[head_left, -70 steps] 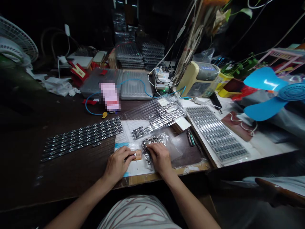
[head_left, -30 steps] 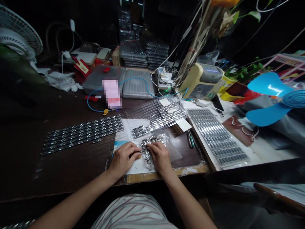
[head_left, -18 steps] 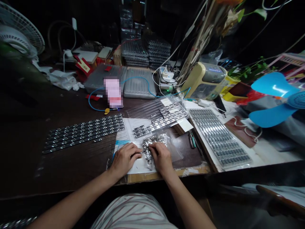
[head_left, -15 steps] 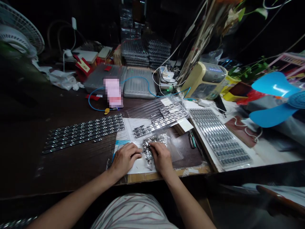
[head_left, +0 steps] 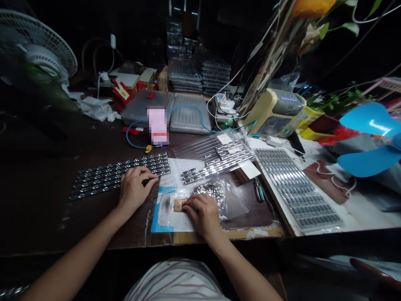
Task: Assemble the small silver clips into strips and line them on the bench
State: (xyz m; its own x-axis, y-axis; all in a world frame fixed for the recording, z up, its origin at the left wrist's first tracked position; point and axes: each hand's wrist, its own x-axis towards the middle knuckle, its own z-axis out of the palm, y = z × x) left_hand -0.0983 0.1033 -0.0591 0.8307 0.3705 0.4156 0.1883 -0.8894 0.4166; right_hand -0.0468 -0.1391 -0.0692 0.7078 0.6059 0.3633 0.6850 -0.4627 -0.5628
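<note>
My left hand (head_left: 135,189) is at the right end of the rows of black-and-silver strips (head_left: 97,177), thumb and forefinger closed on a small dark piece (head_left: 145,181). Its kind is too small to tell. My right hand (head_left: 205,213) has its fingers pinched together at the right edge of a small orange-brown block (head_left: 179,205). Whatever its fingertips hold is hidden. That block lies on a white sheet with blue edges (head_left: 163,228). Behind the right hand, a clear bag (head_left: 221,192) carries a heap of small shiny metal parts (head_left: 210,189).
A clear ribbed tray (head_left: 194,150), partly filled with strips, lies beyond my hands. Another filled tray (head_left: 296,188) is to the right. Green-handled tools (head_left: 258,190) lie between. A phone-like pink object (head_left: 158,125), a blue cable (head_left: 200,113) and a blue-bladed fan (head_left: 369,140) stand around.
My left hand has moved left and away from me to the strips, closing on a small piece. My right hand has shifted off the metal parts to the orange-brown block, which is now uncovered.
</note>
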